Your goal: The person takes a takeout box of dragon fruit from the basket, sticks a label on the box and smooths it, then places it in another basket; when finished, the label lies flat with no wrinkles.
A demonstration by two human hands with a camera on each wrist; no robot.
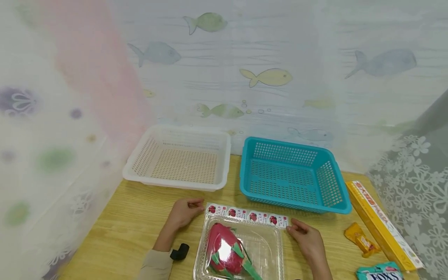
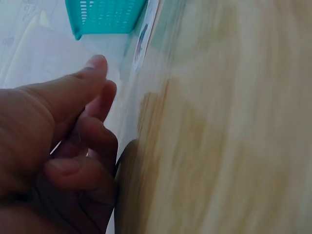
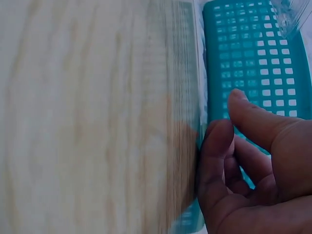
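Note:
A clear plastic clamshell box [image 1: 266, 252] stands at the front middle of the table, with a red dragon fruit [image 1: 224, 249] with green tips in it. Along its far edge lies a strip of labels [image 1: 257, 216] printed with red fruit. My left hand [image 1: 184, 214] is beside the strip's left end, its fingers [image 2: 100, 136] loosely bent with nothing seen between them. At the strip's right end is my right hand [image 1: 308, 237], thumb and forefinger slightly apart; the right wrist view shows nothing in its fingers [image 3: 217, 141]. Whether its fingertips touch the strip is unclear.
Behind are a white basket [image 1: 178, 184] at left and a teal basket [image 1: 294, 204] at right. Along the right edge lie a long yellow pasta box [image 1: 385, 225], an orange wrapped snack [image 1: 362, 239] and a green FOX'S packet [image 1: 379, 270]. Fish-patterned curtain hangs behind.

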